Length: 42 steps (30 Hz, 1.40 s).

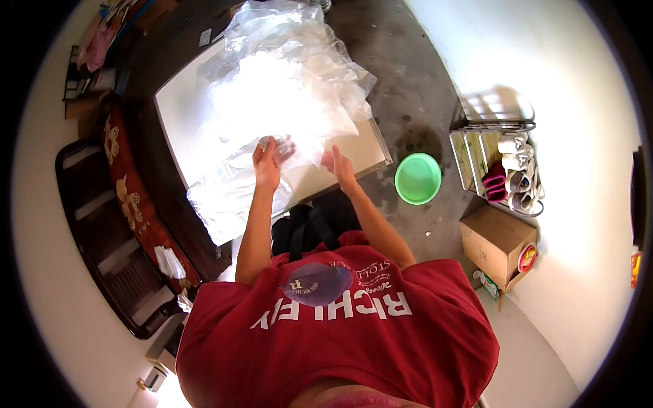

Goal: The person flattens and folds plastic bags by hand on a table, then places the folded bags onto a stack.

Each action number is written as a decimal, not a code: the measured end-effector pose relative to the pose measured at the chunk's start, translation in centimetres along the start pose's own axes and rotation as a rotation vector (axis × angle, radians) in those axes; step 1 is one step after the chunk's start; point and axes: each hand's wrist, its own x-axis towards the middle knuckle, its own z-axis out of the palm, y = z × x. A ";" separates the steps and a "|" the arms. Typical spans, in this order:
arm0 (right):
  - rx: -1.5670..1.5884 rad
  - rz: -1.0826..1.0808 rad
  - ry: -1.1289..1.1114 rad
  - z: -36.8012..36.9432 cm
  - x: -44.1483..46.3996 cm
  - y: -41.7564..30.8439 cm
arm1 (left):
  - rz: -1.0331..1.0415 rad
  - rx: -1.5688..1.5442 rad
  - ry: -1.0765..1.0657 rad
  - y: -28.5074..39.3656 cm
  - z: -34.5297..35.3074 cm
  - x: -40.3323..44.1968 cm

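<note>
Clear plastic sheeting (323, 81) sat heaped on the white-topped table (367, 146), straight out from both hands, its long spread running roughly near to far. Left hand (267, 166) was the nearer one: fingers bent at the near edge, looked like a bit of film bunched in them. Right hand (342, 167) was just right of that, thumb up, fingers pointing left toward the film; glare hid its fingertips, so can't tell if it gripped or even touched.

Silvery-white sheet (221, 207) lay left of the left hand, hanging over the near-left table edge. Nothing solid visible between hands and heap; loose folds and blown-out glare were the main nuisance.

Off to the right on the floor: green plastic basin (417, 178), then shoe rack (469, 160) with cardboard box (493, 245) nearer. Dark wooden bench (92, 231) to the left.
</note>
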 end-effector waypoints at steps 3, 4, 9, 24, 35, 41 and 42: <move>0.027 0.047 -0.093 1.0 0.0 0.1 | 0.009 -0.166 0.088 -0.1 -3.2 -1.0; 0.027 0.020 -0.150 1.3 0.4 0.8 | -0.003 -0.136 0.146 0.0 -3.8 -1.7; -0.004 -0.152 -0.303 3.9 -0.4 2.0 | 0.091 0.033 0.232 -0.2 -7.5 -4.2; -0.343 -0.560 -0.308 13.0 -4.7 0.3 | 0.224 0.151 0.944 -0.1 -13.5 -9.9; -0.956 -1.314 -0.749 19.1 -10.4 -0.4 | 0.152 -0.297 0.345 -0.3 -10.8 -12.0; -1.218 -1.224 -0.906 18.1 -11.7 1.3 | 0.067 -0.599 0.424 -1.3 -13.8 -12.4; -1.191 -1.171 -0.936 17.9 -11.7 1.4 | 0.119 -0.574 0.400 -1.1 -13.8 -12.3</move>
